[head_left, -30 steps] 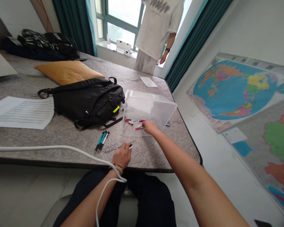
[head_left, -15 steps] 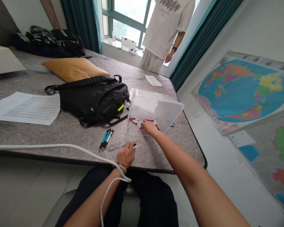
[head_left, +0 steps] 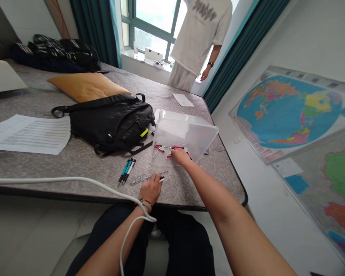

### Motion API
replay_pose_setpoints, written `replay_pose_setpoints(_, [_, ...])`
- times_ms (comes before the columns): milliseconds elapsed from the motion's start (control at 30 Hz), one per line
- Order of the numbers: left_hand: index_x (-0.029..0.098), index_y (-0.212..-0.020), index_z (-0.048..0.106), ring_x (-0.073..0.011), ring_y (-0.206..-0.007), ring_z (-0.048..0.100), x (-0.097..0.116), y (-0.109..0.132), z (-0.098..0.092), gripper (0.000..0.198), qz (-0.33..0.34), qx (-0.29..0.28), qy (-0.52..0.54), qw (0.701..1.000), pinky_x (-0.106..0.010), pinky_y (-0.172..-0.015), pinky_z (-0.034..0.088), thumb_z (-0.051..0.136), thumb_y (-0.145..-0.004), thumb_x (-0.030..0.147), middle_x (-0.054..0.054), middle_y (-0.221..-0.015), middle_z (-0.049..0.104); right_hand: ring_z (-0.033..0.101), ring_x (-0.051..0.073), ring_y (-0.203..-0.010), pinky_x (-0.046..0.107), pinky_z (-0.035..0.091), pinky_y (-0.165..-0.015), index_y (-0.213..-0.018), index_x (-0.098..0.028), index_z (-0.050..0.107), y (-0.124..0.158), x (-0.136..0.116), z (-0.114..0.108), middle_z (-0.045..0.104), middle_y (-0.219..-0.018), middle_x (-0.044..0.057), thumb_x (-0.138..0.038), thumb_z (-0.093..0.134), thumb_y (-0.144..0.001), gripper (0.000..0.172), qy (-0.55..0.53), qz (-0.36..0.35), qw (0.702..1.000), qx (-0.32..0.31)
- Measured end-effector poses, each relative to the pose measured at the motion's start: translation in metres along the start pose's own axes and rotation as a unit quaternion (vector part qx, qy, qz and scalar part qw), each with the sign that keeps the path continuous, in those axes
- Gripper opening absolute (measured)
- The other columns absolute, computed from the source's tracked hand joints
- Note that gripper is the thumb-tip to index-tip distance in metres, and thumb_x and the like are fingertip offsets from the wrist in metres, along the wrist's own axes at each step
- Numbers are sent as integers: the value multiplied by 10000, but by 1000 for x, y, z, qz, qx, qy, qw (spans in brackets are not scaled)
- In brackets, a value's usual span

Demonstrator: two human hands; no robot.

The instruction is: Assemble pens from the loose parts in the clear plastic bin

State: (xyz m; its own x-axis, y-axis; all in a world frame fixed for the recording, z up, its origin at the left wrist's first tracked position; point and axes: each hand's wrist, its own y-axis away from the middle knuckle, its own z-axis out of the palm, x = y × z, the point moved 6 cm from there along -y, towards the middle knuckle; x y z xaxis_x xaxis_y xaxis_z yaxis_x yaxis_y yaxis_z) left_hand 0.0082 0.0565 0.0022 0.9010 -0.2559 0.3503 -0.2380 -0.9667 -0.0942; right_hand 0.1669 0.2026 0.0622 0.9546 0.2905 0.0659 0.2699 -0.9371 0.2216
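Note:
My left hand (head_left: pixel 151 189) rests near the front edge of the bed-like surface, its fingers closed around a slim white-and-black pen piece (head_left: pixel 162 178). A thin tip sticks out from it to the right. Inside the clear plastic box (head_left: pixel 186 126), which lies on its side with the opening towards me, my right hand (head_left: pixel 180 156) reaches among loose red, black and silver pen parts (head_left: pixel 159 148). Its fingers are bent together; what they pinch, if anything, is hidden. Left of my left hand, several teal, white and black pens (head_left: pixel 127 171) lie side by side.
A black backpack (head_left: pixel 112 122) lies left of the box, before a yellow-brown cushion (head_left: pixel 89 86). Printed paper (head_left: pixel 31 134) is at the left. A white cable (head_left: pixel 89 180) crosses over my left wrist. Another person (head_left: pixel 201 42) stands by the window beyond the surface.
The whole view has shifted slightly. My right hand stays among the parts in the box, and my left hand keeps its hold with the thin tip now turned a little.

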Motion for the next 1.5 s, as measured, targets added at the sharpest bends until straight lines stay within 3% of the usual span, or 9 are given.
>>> replay_pose_setpoints(267, [254,-1191,538,-181,-781,597,0,0,-2,294,-1,-2,19,1000,-313,-699,402,371,-978,367,-66,-1136,594,531,240,-1095,320,394,-931,-1109,-172,611,7,5,10,608,-1164,142,-161,452,-941,231,-21,13,999,37])
replay_pose_setpoints(600, [233,-1181,543,-187,-771,596,2,1,-8,302,-7,-4,42,999,-317,-689,397,363,-978,367,-77,-1125,589,600,149,-838,247,434,-785,-963,-175,635,60,15,9,669,-920,48,-243,562,-880,131,-218,42,969,109])
replay_pose_setpoints(767, [230,-1189,545,-183,-794,599,3,1,-12,310,-12,-19,49,999,-318,-719,408,363,-976,363,-81,-1139,592,540,119,-597,222,458,-590,-864,-178,649,91,15,19,586,-666,-21,-409,526,-878,263,-399,83,905,125])
replay_pose_setpoints(967, [248,-1178,547,-185,-807,607,4,2,-14,290,-5,-12,42,999,-308,-709,409,372,-973,354,-67,-1137,592,466,94,-491,211,457,-487,-762,-176,626,134,17,14,496,-564,-50,-527,624,-783,352,-590,114,781,172])
replay_pose_setpoints(1133, [249,-1181,546,-181,-792,610,4,2,-12,293,-4,-11,41,999,-302,-697,404,366,-976,355,-64,-1136,590,468,87,-499,202,451,-488,-753,-168,630,143,20,16,502,-570,-47,-530,663,-749,364,-637,146,736,175])
replay_pose_setpoints(1300, [245,-1175,547,-186,-789,608,4,2,-13,289,3,-5,36,999,-302,-699,402,369,-975,354,-59,-1128,589,594,122,-642,240,512,-599,-960,-161,673,132,13,35,674,-822,39,-522,618,-793,402,-630,167,746,135])
replay_pose_setpoints(1400, [244,-1176,546,-184,-803,609,3,2,-13,289,0,-9,44,999,-301,-706,402,368,-976,351,-65,-1137,588,654,177,-889,298,534,-769,-1178,-185,629,134,-2,53,678,-1114,100,-408,566,-852,400,-549,174,811,106])
replay_pose_setpoints(1467, [242,-1181,544,-184,-805,610,3,2,-13,291,-3,-10,49,999,-307,-704,404,365,-976,347,-69,-1142,591,628,200,-1031,311,501,-884,-1201,-176,621,145,-13,60,644,-1198,124,-319,549,-851,384,-446,195,860,154])
replay_pose_setpoints(1500, [241,-1183,544,-184,-804,611,3,2,-12,294,-4,-9,51,999,-310,-703,405,365,-976,348,-71,-1145,592,610,208,-1070,310,482,-918,-1176,-166,632,152,-20,62,638,-1201,133,-295,535,-849,365,-405,211,869,193])
